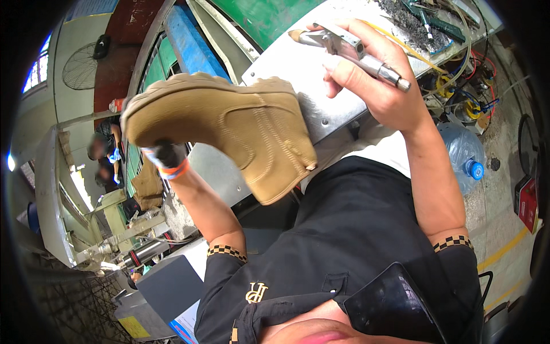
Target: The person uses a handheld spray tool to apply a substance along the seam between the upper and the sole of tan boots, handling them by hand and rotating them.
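A tan ankle boot [223, 123] with a thick lugged sole is held up on its side in front of me, sole edge upward, toe to the left. My left hand [166, 156], in a dark glove with a white and orange cuff, grips it from below at the toe side; the fingers are mostly hidden by the boot. My bare right hand [381, 80] is wrapped round a small silver metal hand tool [349, 49] with a tan tapered tip. That tip points left, above the boot and apart from it. Below both stands a light metal work surface [344, 112].
Dark scraps and tools [427, 28] lie at the bench's far right. Hoses and wires [470, 86] hang beside it, above a clear blue-capped water bottle [461, 155]. A blue beam [195, 43] and green surface stand behind. At left are machine parts [143, 246] and another person [106, 143].
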`<action>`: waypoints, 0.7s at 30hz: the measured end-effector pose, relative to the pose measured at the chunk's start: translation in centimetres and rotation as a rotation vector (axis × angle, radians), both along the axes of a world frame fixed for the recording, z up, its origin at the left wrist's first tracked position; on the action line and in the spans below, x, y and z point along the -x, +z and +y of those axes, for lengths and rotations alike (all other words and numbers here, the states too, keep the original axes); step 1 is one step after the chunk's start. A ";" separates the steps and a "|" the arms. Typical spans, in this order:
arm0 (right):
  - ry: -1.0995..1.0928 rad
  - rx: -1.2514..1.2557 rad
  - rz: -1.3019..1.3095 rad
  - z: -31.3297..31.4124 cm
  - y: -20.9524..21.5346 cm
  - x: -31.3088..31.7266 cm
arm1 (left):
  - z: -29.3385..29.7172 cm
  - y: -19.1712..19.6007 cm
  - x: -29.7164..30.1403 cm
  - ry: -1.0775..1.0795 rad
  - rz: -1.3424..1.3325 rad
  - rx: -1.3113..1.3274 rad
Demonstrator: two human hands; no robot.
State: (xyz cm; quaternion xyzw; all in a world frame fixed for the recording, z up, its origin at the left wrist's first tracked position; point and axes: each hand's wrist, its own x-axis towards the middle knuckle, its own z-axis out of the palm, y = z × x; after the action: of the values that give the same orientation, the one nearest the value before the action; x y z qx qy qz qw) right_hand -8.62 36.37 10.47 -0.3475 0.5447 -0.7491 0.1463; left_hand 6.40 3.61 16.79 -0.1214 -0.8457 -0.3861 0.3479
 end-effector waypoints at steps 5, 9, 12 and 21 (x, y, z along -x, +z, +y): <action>0.207 0.079 -0.063 -1.7 3.0 -0.1 | 1.1 2.6 2.0 0.172 -0.044 0.056; 0.134 0.295 0.236 -4.1 4.9 0.4 | 1.7 2.8 3.7 0.094 -0.013 -0.065; 0.124 0.474 0.443 -6.5 6.1 1.5 | 1.5 2.8 4.7 0.070 -0.073 -0.105; 0.122 0.455 0.245 -11.6 3.7 2.1 | -2.2 2.2 7.1 -0.059 -0.186 -0.170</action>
State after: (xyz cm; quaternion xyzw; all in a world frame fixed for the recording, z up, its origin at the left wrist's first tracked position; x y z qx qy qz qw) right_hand -10.72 24.72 14.19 -0.4917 0.3542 -0.7943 0.0423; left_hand -0.65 1.38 19.02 -0.0796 -0.8346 -0.4761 0.2655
